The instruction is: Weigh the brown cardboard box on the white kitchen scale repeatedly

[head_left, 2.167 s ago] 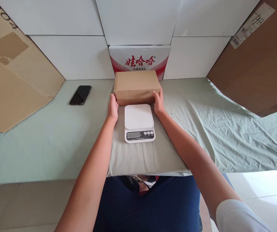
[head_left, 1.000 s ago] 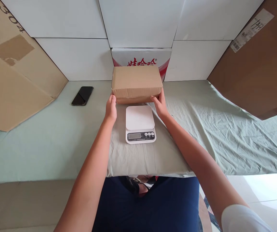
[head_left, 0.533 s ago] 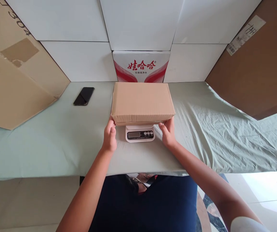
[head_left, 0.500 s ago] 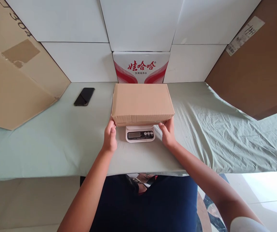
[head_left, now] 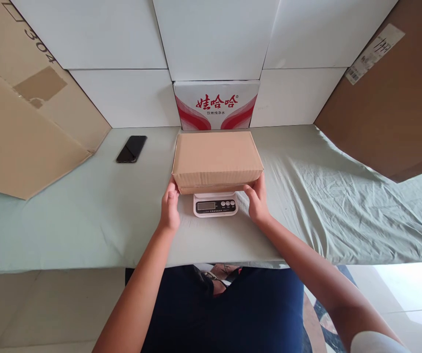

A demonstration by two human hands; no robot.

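Observation:
A closed brown cardboard box (head_left: 216, 154) is between my two hands, over a white digital kitchen scale (head_left: 215, 213). My left hand (head_left: 170, 208) grips the box's near left corner, thumb toward me and the other fingers mostly hidden behind it. At the near right corner, my right hand (head_left: 258, 201) holds the box with its thumb along the lower front edge. The box covers the scale's weighing plate, so I cannot tell whether it rests fully on it. Only the scale's front panel shows, with a blank-looking display and several buttons.
A black phone (head_left: 132, 149) lies to the left on the pale green cloth (head_left: 86, 211). Behind the box stands a white and red carton (head_left: 216, 105) against white panels (head_left: 214, 39). Large cardboard sheets flank the table, one left (head_left: 30, 142) and one right (head_left: 390, 108).
The box has come down slightly toward the scale and looks a little smaller, both hands still on it. The whole view has shifted a little.

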